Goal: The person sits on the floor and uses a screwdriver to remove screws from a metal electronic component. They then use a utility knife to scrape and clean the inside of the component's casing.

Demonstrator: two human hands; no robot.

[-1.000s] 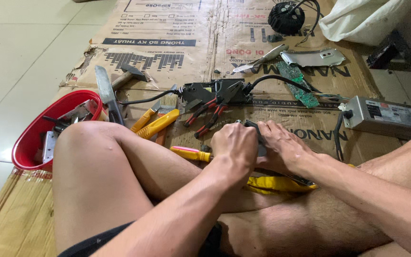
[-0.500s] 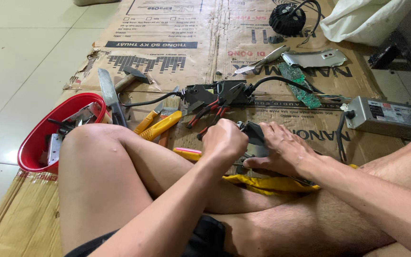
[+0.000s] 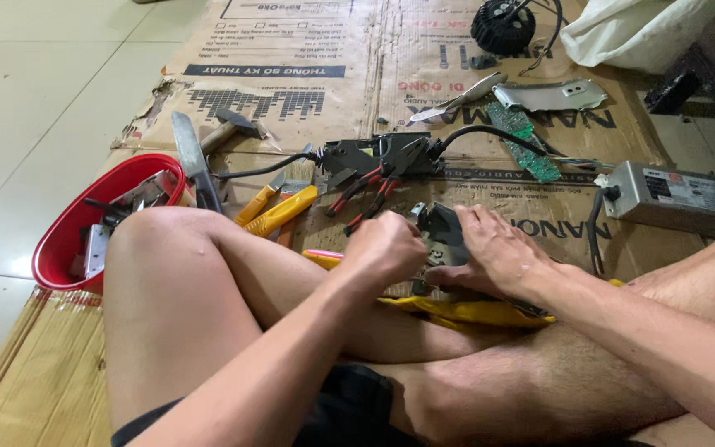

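We see a small dark grey metal part (image 3: 443, 234) lying flat on the cardboard, near the middle of the scene just beyond our crossed legs. Our hands hide its near half; its far end shows angular black edges.

The person sits cross-legged on the floor, bare knees spread wide, both forearms reaching forward over the shins. The left hand (image 3: 386, 247) is curled into a loose fist, knuckles up, wrist slightly bent. Just beside it the right hand (image 3: 494, 252) lies palm down with fingers spread and pressed flat, its forearm crossing the right leg.
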